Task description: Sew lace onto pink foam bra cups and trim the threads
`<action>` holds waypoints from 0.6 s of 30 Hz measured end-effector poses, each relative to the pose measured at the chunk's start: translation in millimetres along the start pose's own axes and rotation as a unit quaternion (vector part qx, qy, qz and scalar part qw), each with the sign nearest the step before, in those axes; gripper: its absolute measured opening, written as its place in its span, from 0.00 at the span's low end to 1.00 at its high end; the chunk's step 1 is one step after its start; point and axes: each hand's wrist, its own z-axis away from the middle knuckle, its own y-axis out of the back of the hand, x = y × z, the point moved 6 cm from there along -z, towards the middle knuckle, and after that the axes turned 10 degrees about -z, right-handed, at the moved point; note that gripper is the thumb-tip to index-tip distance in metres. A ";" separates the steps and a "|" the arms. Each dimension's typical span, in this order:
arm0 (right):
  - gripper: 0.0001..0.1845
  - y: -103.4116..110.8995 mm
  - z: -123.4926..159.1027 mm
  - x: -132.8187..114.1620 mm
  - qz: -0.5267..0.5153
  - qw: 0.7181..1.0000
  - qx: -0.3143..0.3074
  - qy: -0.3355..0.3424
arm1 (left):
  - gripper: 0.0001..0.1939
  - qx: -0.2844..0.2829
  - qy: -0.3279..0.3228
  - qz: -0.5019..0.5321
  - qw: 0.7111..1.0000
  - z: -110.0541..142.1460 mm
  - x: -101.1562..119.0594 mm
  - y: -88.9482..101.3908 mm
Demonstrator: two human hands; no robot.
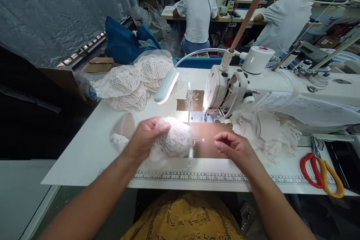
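Note:
My left hand (149, 135) is closed on the upper left edge of a white lace piece (176, 138), which is rounded like a cup and slightly blurred. It hangs just above the table, left of the sewing machine (222, 90) and in front of its lit needle area. My right hand (233, 146) is apart from the lace, over the brown taped patch (208, 140). Its fingers are loosely curled, thumb and forefinger a little apart, with nothing visible between them. A beige cup with lace (125, 127) lies on the table behind my left forearm.
Lace pieces (126, 82) are heaped at the back left, near a bendable lamp (167, 84). More pale fabric (264, 131) lies under the machine arm. Scissors (320, 170) with red and yellow handles lie right; a printed ruler (197, 176) runs along the front edge. Two people sit beyond.

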 end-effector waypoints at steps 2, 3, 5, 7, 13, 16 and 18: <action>0.13 15.8 3.4 -7.0 0.060 0.998 0.031 0.011 | 0.13 0.120 -0.112 -0.198 0.966 -9.8 22.8 20.6; 0.12 19.9 3.9 -10.6 0.086 0.996 0.033 0.015 | 0.12 0.147 -0.170 -0.292 0.930 -14.6 32.1 17.1; 0.11 21.2 1.2 -18.1 0.139 0.990 0.021 0.029 | 0.10 0.124 -0.269 -0.455 0.840 -26.0 38.4 -15.8; 0.10 16.8 -6.3 -23.8 0.205 0.978 0.003 0.045 | 0.10 0.053 -0.308 -0.600 0.736 -37.4 26.6 -64.5; 0.14 1.9 -33.6 -15.5 0.395 0.914 -0.009 0.090 | 0.14 -0.056 -0.335 -0.669 0.661 -24.5 -1.8 -141.3; 0.14 -9.8 -35.8 -1.5 0.453 0.881 -0.039 0.130 | 0.16 -0.080 -0.335 -0.647 0.680 -12.3 1.6 -132.5; 0.13 -17.0 -33.9 6.8 0.507 0.849 -0.052 0.141 | 0.17 -0.104 -0.319 -0.602 0.725 -13.2 5.2 -119.5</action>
